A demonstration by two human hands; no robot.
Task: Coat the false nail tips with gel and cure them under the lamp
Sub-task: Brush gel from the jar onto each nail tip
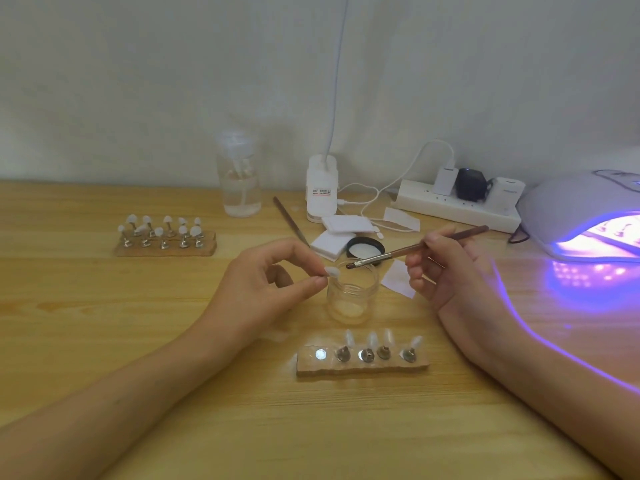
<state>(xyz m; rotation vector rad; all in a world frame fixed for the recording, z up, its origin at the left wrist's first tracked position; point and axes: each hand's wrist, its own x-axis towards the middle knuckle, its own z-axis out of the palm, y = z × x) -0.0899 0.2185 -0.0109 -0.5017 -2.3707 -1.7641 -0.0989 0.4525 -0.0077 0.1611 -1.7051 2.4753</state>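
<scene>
Two bare forearms come in from the lower edge onto the wooden table [104,306]. Between them stands the near holder [362,367], a wooden block with five places: four carry a small metal stand with a clear nail tip, and the leftmost one shows only a bare round disc. Just behind it is one open glass jar [351,292]. The left hand [263,282] pinches one white nail tip [332,271] between thumb and forefinger at the jar's left rim; its other fingers are curled. The right hand [446,271] grips one brush [415,247] like a pen, and the bristles are over the mouth of the jar, near the held tip. I cannot tell if they touch it.

Far left stands a second holder [166,244] with about ten white tips in two rows. On the right the lamp [588,216] glows purple. Behind the jar lie one black lid [365,247], two white pads [346,225], a clear pump bottle [240,178], a white bottle [322,188] and a power strip [453,206] with three plugs.
</scene>
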